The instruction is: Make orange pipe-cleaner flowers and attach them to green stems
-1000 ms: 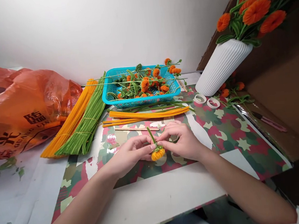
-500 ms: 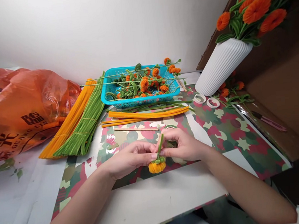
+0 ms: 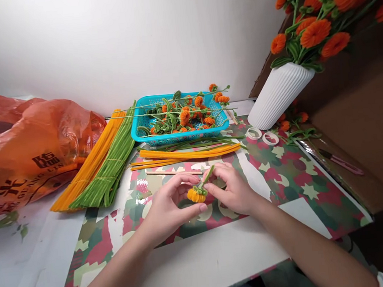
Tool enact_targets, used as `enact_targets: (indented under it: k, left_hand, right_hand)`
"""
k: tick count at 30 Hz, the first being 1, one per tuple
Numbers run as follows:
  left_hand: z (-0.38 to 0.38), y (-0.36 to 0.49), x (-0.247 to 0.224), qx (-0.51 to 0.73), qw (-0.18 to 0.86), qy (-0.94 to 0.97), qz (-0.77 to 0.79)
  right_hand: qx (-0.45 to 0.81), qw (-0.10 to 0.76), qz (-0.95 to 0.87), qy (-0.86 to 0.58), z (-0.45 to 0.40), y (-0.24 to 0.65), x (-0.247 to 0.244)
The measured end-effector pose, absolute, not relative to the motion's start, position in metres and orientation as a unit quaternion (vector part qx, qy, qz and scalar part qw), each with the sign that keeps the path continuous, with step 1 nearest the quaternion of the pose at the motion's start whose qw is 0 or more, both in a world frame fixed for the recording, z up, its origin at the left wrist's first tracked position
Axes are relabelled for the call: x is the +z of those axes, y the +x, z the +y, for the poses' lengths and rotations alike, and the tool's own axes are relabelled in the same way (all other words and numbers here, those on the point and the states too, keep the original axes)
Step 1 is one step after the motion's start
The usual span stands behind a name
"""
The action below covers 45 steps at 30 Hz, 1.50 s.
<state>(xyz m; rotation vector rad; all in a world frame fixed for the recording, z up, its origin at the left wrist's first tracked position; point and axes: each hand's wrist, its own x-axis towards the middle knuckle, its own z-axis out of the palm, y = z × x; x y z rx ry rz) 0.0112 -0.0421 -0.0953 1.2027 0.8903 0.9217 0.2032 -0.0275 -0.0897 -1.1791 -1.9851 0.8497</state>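
A small yellow pipe-cleaner flower point(image 3: 196, 195) with a green base and short green stem is held over the patterned table cover. My right hand point(image 3: 232, 187) pinches it at the stem, just behind the green base. My left hand point(image 3: 170, 203) curves around the yellow head with thumb and fingers apart; whether a fingertip touches it I cannot tell. Beyond the hands lie a thin wooden stick point(image 3: 172, 173) and loose yellow pipe cleaners point(image 3: 192, 151).
A blue basket point(image 3: 180, 138) holds orange flowers and green stems. Yellow point(image 3: 90, 158) and green pipe-cleaner bundles point(image 3: 110, 170) lie beside an orange plastic bag point(image 3: 35, 151). On the right are white tape rolls point(image 3: 254, 133), a white vase point(image 3: 280, 95) with orange flowers, and a pink-handled cutter point(image 3: 346, 163).
My left thumb and fingers have spread away from the flower's base. The flower has tilted, its stem now leaning right in my right hand. The camera view has shifted slightly.
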Motion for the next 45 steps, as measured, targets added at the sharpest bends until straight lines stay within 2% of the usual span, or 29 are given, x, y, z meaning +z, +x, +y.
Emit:
enact_targets:
  k: [2, 11, 15, 26, 29, 33, 35, 37, 42, 45]
  left_hand:
    - [-0.044, 0.015, -0.095, 0.422, 0.641, 0.502, 0.399]
    - [-0.038, 0.013, -0.096, 0.378, 0.792, 0.333, 0.344]
    - [-0.038, 0.013, -0.097, 0.357, 0.819, 0.304, 0.332]
    - [-0.038, 0.011, -0.103, 0.295, 0.859, 0.264, 0.325]
    - [-0.040, 0.013, -0.103, 0.340, 0.802, 0.337, 0.356]
    - [-0.043, 0.015, -0.100, 0.447, 0.596, 0.529, 0.406]
    - [-0.043, 0.015, -0.099, 0.444, 0.561, 0.558, 0.420]
    - [-0.041, 0.015, -0.098, 0.421, 0.598, 0.530, 0.429]
    - [-0.037, 0.016, -0.099, 0.334, 0.767, 0.372, 0.402]
    - [-0.038, 0.017, -0.101, 0.279, 0.820, 0.311, 0.390]
  right_hand:
    - [0.307, 0.356, -0.756, -0.456, -0.029, 0.202, -0.090]
    - [0.301, 0.443, -0.741, -0.405, -0.033, 0.197, -0.091]
    - [0.317, 0.477, -0.726, -0.381, -0.035, 0.194, -0.093]
    - [0.319, 0.505, -0.689, -0.410, -0.040, 0.188, -0.098]
    - [0.322, 0.517, -0.664, -0.434, -0.041, 0.187, -0.099]
    - [0.328, 0.535, -0.626, -0.463, -0.042, 0.186, -0.102]
    - [0.334, 0.540, -0.616, -0.466, -0.042, 0.185, -0.103]
    - [0.337, 0.543, -0.610, -0.468, -0.042, 0.185, -0.104]
    - [0.333, 0.562, -0.614, -0.443, -0.044, 0.185, -0.103]
    - [0.348, 0.568, -0.618, -0.419, -0.045, 0.184, -0.103]
